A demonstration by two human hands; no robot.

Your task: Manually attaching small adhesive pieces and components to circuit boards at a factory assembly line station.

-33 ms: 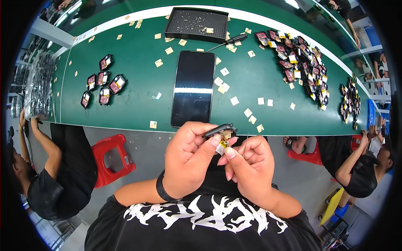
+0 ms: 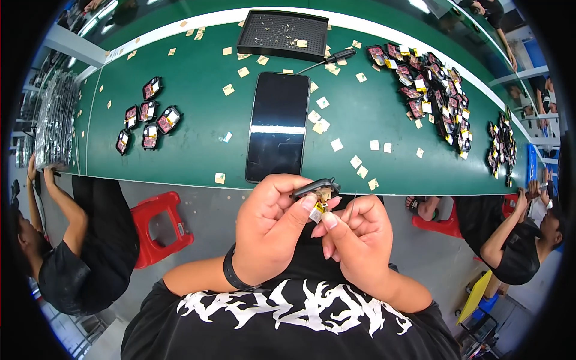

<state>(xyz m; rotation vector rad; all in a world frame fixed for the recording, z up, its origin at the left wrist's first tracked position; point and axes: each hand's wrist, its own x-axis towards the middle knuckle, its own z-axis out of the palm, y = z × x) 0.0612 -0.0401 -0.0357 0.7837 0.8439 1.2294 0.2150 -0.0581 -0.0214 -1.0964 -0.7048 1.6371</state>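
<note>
My left hand point(image 2: 273, 231) is closed around a small black device housing point(image 2: 318, 188), just past the table's front edge. The housing is tilted, with its open side toward me and tan parts inside. From it hangs a small silver battery with yellow tape point(image 2: 317, 212), beside my left thumb tip. My right hand point(image 2: 360, 231) is closed in a pinch, its thumb tip close against the battery. A thin dark wire-like piece point(image 2: 353, 206) sticks up from its fingers; what exactly they grip is hidden.
A large smartphone point(image 2: 278, 126) lies ahead, with a black tray point(image 2: 282, 35) of tiny parts and a screwdriver point(image 2: 329, 59) behind it. Open housings lie left point(image 2: 149, 111) and heaped right point(image 2: 441, 96). Paper squares point(image 2: 336, 144) are scattered about. People sit at both sides, near red stools point(image 2: 159, 228).
</note>
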